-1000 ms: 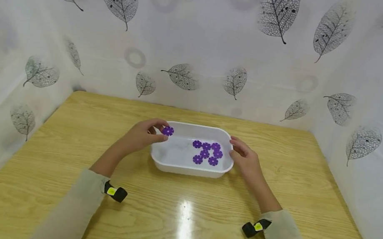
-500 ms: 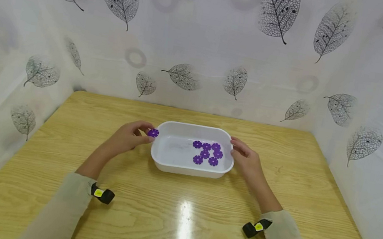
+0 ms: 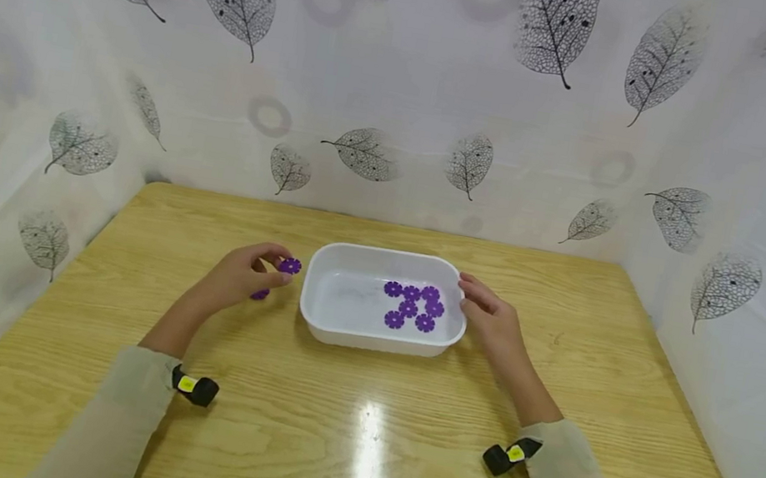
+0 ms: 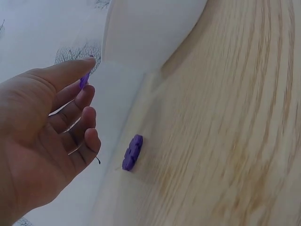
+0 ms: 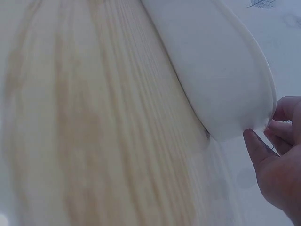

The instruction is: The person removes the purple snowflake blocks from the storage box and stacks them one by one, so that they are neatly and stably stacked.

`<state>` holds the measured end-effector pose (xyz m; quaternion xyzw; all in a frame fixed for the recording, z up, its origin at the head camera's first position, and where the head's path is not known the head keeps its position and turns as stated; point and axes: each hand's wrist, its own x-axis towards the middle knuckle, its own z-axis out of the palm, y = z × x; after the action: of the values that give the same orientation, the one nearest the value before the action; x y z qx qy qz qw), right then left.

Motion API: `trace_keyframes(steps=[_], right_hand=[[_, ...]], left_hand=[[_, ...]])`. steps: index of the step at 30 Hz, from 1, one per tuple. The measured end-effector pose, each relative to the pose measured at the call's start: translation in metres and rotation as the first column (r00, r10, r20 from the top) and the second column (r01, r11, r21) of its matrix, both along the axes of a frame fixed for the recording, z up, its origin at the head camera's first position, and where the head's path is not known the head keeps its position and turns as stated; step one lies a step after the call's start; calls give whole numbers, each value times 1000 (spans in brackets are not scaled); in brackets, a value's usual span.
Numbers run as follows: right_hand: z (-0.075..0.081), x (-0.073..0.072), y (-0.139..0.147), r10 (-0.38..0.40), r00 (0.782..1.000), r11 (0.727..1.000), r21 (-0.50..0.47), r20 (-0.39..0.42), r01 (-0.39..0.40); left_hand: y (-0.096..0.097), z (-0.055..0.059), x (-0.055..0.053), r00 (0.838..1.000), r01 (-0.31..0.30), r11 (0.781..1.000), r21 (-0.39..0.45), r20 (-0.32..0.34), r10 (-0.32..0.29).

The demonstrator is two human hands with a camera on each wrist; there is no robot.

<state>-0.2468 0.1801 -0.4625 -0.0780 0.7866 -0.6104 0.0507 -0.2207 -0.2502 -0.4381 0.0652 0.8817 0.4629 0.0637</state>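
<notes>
From the head camera, your left hand [image 3: 235, 279] sits just left of the white plastic tub [image 3: 377, 340] on the wooden counter [image 3: 350, 436]. Its fingers [image 3: 274, 253] are curled, thumb and forefinger pinching a purple flower-shaped disc [image 3: 290, 265] just outside the tub's left rim. A second purple disc [image 3: 259, 294] lies on the counter under that hand, to the left of the tub and touching nothing else that you can see. A cluster of purple discs [image 3: 411, 306] rests inside the tub, toward its right end. Your right hand [image 3: 494, 325] is at the tub's right end, fingers curled round the rim. The left hand is the nearer to the loose disc; the tub's long axis runs left to right across the counter.

From the left wrist camera, the held disc [image 4: 83, 80] shows only as a purple sliver between your thumb and forefinger, with the other fingers loosely bent. The disc on the counter [image 4: 132, 152] lies beyond your fingertips, short of the tub's wall [image 4: 150, 33].

From the right wrist camera, your thumb [image 5: 254, 147] presses the tub's outer wall [image 5: 221, 80] beneath the rim while the fingers hook over it.

No brand, label or writing can be read in any view.
</notes>
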Motion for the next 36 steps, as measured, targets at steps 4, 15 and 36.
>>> trace_keyframes(steps=[4,15,36], right_hand=[[1,0,0,-2,1000,1000,9,13,2],[0,-2,2,-3,999,1000,16,38,3],[2,0,0,3,999,1000,0,51,-3]], left_hand=[[-9,-3,1,1000,-15,1000,-26,6,15],[-42,-19,9,1000,-18,996,-83,7,18],[-48,-28,11,997,49,982,-185,61,-38]])
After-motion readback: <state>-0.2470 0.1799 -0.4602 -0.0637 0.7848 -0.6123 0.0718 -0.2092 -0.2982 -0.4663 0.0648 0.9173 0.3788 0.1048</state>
